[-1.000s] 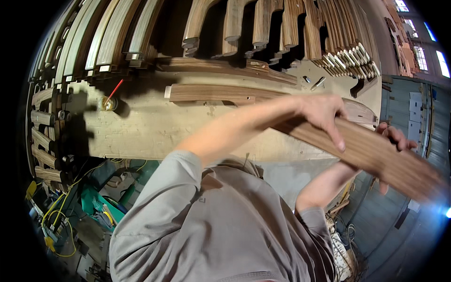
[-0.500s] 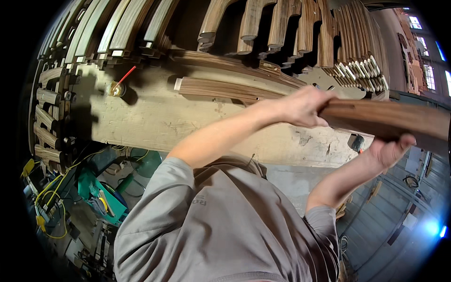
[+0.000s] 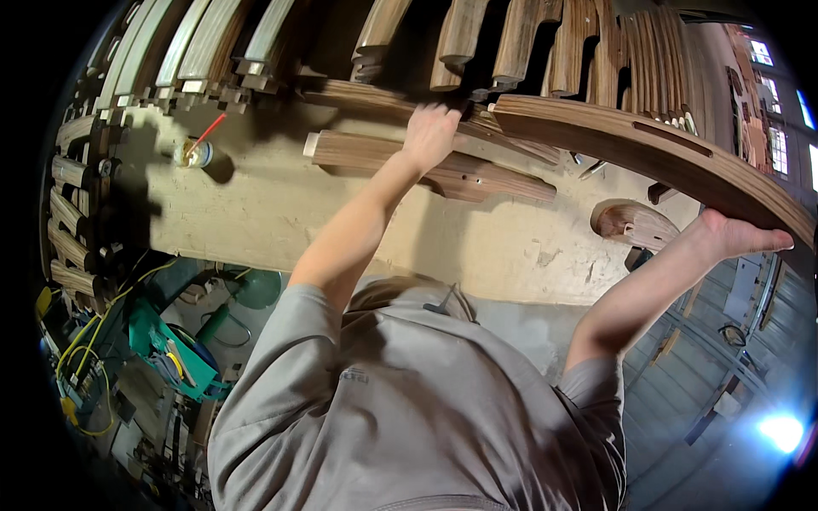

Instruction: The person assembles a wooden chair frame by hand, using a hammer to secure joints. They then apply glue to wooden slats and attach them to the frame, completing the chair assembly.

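Note:
A long, dark brown wooden gunstock [image 3: 596, 128] with a narrow slot spans the upper right, raised above the bench. My right hand [image 3: 740, 236] bears it from below, the palm against its underside and the thumb stretched out; its other fingers are mostly hidden. My left hand [image 3: 433, 136] is off that piece, reaching over the back of the bench with fingers extended and slightly bent. It is nearest a long wooden piece [image 3: 358, 95] lying there; whether it touches this is unclear. Another gunstock [image 3: 443, 170] lies on the bench just in front of that hand.
Rows of wooden stocks [image 3: 524, 51] stand along the back, with more stacked at the left [image 3: 72, 204]. A glass jar with a red stick [image 3: 194, 153] stands on the pale workbench [image 3: 281, 213]. An oval wooden piece [image 3: 635, 223] lies at right. A green bin [image 3: 166, 349] sits below left.
My left hand has let go of the raised gunstock and moved left and back. The raised piece has shifted up on my right hand, uncovering the oval wooden piece beneath.

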The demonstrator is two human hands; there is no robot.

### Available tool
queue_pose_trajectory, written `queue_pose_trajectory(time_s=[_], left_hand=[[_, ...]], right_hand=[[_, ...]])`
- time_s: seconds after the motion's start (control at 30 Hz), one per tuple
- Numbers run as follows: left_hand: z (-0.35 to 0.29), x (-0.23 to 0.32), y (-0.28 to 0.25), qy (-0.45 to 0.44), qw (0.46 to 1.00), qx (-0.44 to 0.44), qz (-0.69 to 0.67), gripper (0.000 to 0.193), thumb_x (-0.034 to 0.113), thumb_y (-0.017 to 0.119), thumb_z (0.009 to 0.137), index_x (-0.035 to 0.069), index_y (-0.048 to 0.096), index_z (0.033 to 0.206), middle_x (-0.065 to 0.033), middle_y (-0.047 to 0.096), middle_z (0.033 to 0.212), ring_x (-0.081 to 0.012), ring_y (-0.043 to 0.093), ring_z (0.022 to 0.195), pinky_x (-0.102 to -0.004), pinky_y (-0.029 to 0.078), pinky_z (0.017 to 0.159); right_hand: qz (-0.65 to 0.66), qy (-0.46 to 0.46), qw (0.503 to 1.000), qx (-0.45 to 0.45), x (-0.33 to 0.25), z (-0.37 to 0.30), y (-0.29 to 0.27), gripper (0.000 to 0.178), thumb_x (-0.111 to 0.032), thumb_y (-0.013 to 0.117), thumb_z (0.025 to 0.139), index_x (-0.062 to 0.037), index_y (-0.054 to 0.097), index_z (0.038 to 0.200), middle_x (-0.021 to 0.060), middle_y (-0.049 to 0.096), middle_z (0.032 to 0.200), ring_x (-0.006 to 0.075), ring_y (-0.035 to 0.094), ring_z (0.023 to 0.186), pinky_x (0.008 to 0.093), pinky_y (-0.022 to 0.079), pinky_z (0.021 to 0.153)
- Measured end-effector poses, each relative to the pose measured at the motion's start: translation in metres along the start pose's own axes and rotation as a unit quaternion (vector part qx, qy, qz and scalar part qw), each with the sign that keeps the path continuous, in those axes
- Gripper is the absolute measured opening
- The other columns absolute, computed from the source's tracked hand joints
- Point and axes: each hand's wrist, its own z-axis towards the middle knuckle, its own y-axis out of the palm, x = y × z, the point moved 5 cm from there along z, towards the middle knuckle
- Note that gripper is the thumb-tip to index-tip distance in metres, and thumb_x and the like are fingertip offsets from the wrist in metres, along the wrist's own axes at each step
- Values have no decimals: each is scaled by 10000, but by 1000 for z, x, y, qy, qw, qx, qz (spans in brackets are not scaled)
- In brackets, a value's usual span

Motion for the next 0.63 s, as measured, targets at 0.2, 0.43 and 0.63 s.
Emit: queue_pose_trajectory(time_s=[0.2, 0.43, 0.63], left_hand=[[-13, -5, 0, 34, 998, 50, 15, 387, 321, 804, 762, 89, 700, 1055, -81, 680, 1119, -301, 581, 1180, -439, 437, 971], [-11, -10, -7, 2, 1000, -29, -2, 399, 360, 786, 783, 81, 686, 1051, -97, 707, 1073, -307, 625, 1089, -441, 443, 958], [-15, -11, -5, 19, 999, 12, -35, 391, 364, 768, 818, 87, 681, 1080, -126, 713, 1055, -327, 640, 1072, -457, 436, 985]], right_hand=[[0, 9, 1000, -28, 30, 1, 0, 1113, -905, 612, 654, -97, 440, 1399, 194, 487, 1344, 366, 521, 1296, 568, 463, 1095], [-10, 21, 999, -43, 37, -11, 21, 1189, -932, 596, 618, -93, 394, 1436, 216, 469, 1338, 392, 487, 1335, 574, 459, 1099], [-52, 35, 996, -66, 39, -13, 26, 1190, -973, 511, 627, -120, 379, 1446, 220, 451, 1367, 401, 474, 1347, 600, 453, 1094]])
